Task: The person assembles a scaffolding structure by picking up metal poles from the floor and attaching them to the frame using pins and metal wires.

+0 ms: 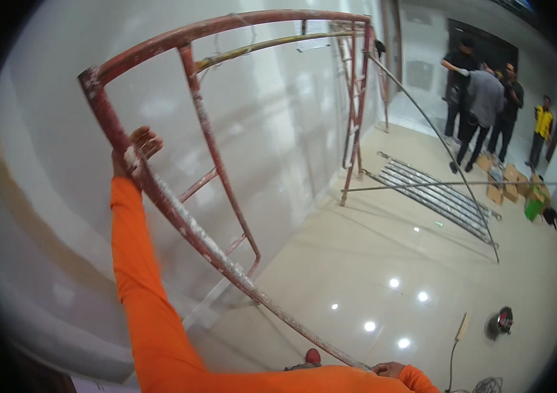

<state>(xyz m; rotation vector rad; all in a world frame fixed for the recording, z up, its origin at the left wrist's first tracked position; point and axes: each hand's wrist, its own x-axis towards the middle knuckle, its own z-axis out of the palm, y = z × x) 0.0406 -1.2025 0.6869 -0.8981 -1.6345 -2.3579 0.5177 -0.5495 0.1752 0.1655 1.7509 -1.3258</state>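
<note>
Head view: left hand (135,149) raised, fingers gripping red scaffold frame (190,226); right hand (388,369) low, grip unclear.

Sleeves: we wear long, bright orange sleeves on both arms, snug to the wrists.
Hands: our left hand (135,149) and right hand (388,369) are bare.

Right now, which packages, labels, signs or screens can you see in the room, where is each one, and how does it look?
Cardboard boxes: brown, boxy, several on the floor at the far right, near the standing people.
Green container: small, bright green, on the floor just right of the boxes; its kind is unclear.
No labels, signs or screens can be made out.
</note>
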